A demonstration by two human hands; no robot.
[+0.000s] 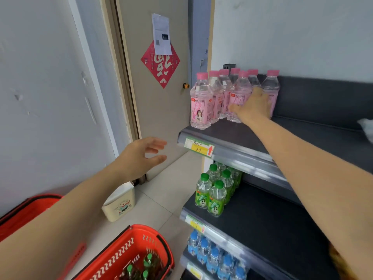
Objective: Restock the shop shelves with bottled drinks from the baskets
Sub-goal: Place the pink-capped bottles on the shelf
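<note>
- Seven pink-capped peach soda bottles stand packed together at the left end of the top shelf. The nearest one stands very close to the front-left corner.
- First risk, as I judge it: if my right grip pushes the group leftward or forward, this corner bottle can go over the shelf edge and fall to the floor.
- Second risk: the bottles are tall and narrow and they touch each other, so one careless knock could tip several together.
- My right arm is stretched out and the right grip lies against the group from the right side. The thumb touches a front bottle and the fingers reach toward the bottle farthest right.
- Whether this grip is closed around one bottle or only pressing, I cannot tell, because its back hides the palm.
- My left grip is open with fingers spread and holds nothing. It hangs in the air beside the shelf's front-left corner, a little lower; from there it could steady a slipping bottle.
- More stock waits: green-capped bottles lie in the red basket on the floor below.
</note>
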